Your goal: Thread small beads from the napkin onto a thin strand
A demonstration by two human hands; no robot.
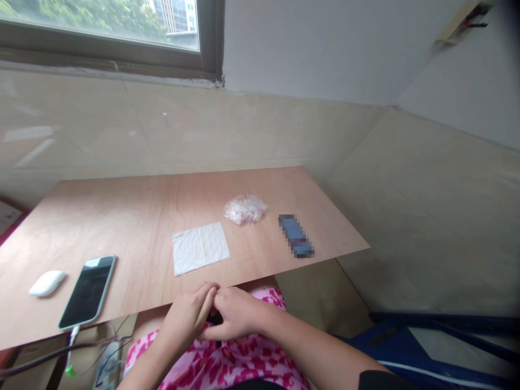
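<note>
Both left hand [190, 309] and right hand [235, 310] are partly curled and touching; whether anything is gripped cannot be told. Just past them, a tissue [201, 249] is laid flat on the table [142, 208].

A creased white tissue [201, 248] lies flat on the table [138, 216].

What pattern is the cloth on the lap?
The cloth is light pink with bright pink blotches, shown in the head view.
</note>
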